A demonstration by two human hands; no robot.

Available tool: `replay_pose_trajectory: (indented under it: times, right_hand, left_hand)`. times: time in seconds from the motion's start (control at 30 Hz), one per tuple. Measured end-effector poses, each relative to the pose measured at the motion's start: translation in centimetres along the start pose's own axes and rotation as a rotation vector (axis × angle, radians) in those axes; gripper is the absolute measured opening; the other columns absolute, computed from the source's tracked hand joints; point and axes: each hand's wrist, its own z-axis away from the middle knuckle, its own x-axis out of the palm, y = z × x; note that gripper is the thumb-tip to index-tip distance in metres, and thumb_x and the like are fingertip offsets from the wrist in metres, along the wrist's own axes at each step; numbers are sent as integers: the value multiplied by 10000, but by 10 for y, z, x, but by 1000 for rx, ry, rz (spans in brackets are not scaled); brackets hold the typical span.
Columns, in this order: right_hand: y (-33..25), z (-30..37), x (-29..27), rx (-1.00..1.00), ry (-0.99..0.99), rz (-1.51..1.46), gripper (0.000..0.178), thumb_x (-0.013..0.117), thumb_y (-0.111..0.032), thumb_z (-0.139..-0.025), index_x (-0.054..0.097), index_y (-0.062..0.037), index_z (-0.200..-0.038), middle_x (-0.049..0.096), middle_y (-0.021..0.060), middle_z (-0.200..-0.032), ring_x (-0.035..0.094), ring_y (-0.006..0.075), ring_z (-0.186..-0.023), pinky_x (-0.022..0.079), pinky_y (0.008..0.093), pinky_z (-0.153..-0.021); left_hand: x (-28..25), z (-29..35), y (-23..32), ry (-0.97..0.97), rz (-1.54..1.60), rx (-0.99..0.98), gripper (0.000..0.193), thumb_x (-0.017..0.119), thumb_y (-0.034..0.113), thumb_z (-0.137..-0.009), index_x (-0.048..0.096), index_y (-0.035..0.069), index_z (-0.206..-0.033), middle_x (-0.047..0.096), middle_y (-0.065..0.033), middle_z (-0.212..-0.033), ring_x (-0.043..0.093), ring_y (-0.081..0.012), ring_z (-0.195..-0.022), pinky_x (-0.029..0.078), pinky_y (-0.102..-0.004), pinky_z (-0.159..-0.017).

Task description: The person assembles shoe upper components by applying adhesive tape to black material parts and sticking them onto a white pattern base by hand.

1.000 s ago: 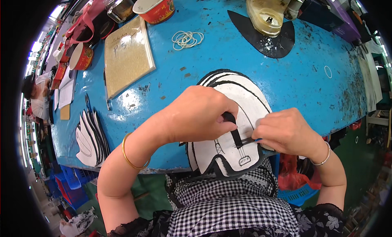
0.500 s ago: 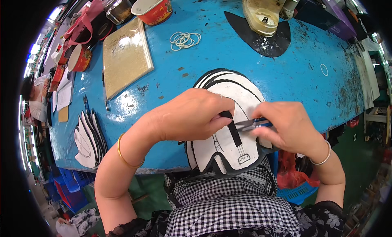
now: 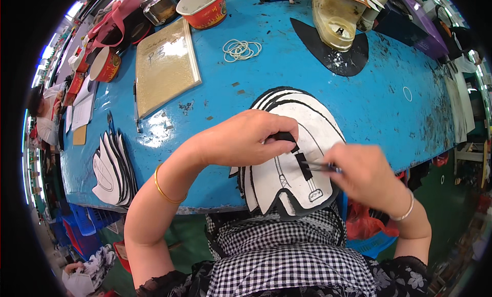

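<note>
My left hand (image 3: 246, 139) is closed, pinching a short black strip (image 3: 287, 139) between thumb and forefinger. It hovers over a stack of white, black-edged cut panels (image 3: 323, 125) at the table's front edge. My right hand (image 3: 361, 171), smeared by motion, grips small scissors (image 3: 322, 167), whose blades point left across the stack. Below the held strip, a separate black strip piece (image 3: 304, 169) lies on the top panel, with a narrow white gap between the two. The scissor tips overlap this piece. Drawn lines and a small buckle-like outline mark the top panel.
Another bundle of panels (image 3: 110, 176) lies at the left. Behind are a gold-covered book (image 3: 166, 69), rubber bands (image 3: 242, 50), a red paper bowl (image 3: 205, 10) and a stained container (image 3: 335, 23) on a black piece (image 3: 353, 59). A red bag (image 3: 366, 223) sits below the table's right front edge.
The black strip, one length before, now shows a gap between the held end and the piece on the panel. My right hand has shifted slightly down with the scissors.
</note>
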Motion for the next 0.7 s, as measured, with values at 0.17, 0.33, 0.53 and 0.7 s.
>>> replay_pose_trajectory:
  times: [0.17,0.33,0.53,0.7]
  right_hand:
    - [-45,0,20,-117,-108,325,241,588,-126,-811,576,-5,-1019,646,214,-1174,577,129,-506,466,276,-443]
    - [-57,-1,41,-55,-151,460,267,570,-123,-780,561,43,-989,615,309,-1190,513,117,-388,430,271,-384]
    - [-44,1,44,-18,-1,348,219,604,-47,-768,565,38,-966,669,261,-1065,533,197,-402,428,320,-398]
    - [7,27,16,602,493,-600,214,590,-89,-923,577,19,-1107,618,69,-900,601,168,-864,488,332,-768]
  left_hand:
    - [3,5,-5,65,-28,42,164,620,150,-890,614,33,-1004,626,-124,-824,595,-253,-741,472,-360,-662]
    - [16,6,-7,170,58,129,178,629,176,-858,635,21,-947,604,-157,-761,581,-282,-705,467,-385,-657]
    - [23,20,3,501,282,180,159,689,106,-852,687,-5,-966,673,-58,-830,581,-108,-753,479,-267,-674]
    - [3,54,16,570,344,-45,187,688,109,-886,717,-26,-1012,704,-23,-848,602,-56,-769,493,-214,-703]
